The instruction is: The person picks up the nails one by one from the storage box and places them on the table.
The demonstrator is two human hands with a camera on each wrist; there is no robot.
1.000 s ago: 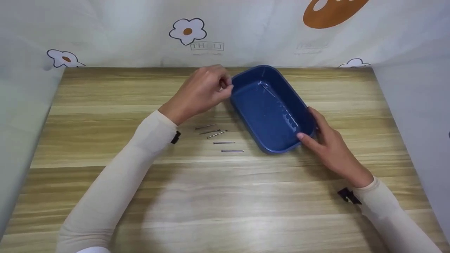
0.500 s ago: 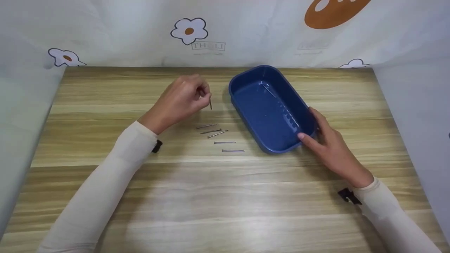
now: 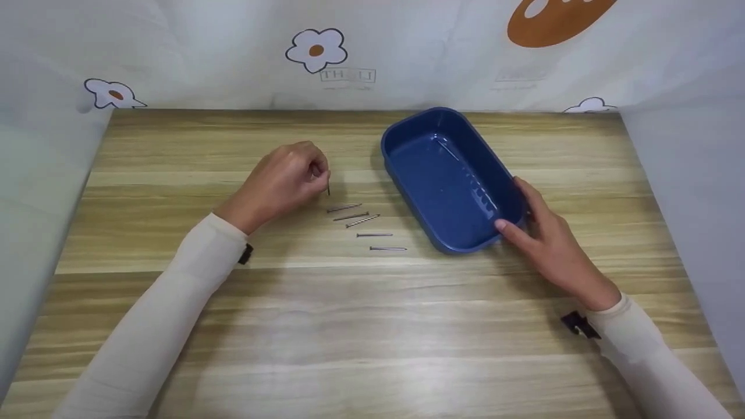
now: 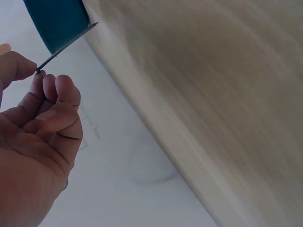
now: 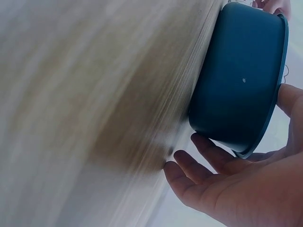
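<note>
Between thumb and fingertip, my left hand pinches a nail near its head. Its point hangs down in the head view, above the table and left of the blue plastic box. My right hand holds the box at its near right corner, thumb over the rim and fingers against the outer wall. Several loose nails lie in a loose group between my left hand and the box. Along the box's inner right side runs a thin bright line; I cannot tell whether it is a nail or glare.
The box stands at an angle on a wood-grain table, its far end close to the table's back edge. A pale flower-print sheet rises behind, with pale walls on both sides.
My left hand has drawn back from the box's left rim, moving left and nearer to me, and the nail in its fingers has come into sight. My right hand and the box keep their place.
</note>
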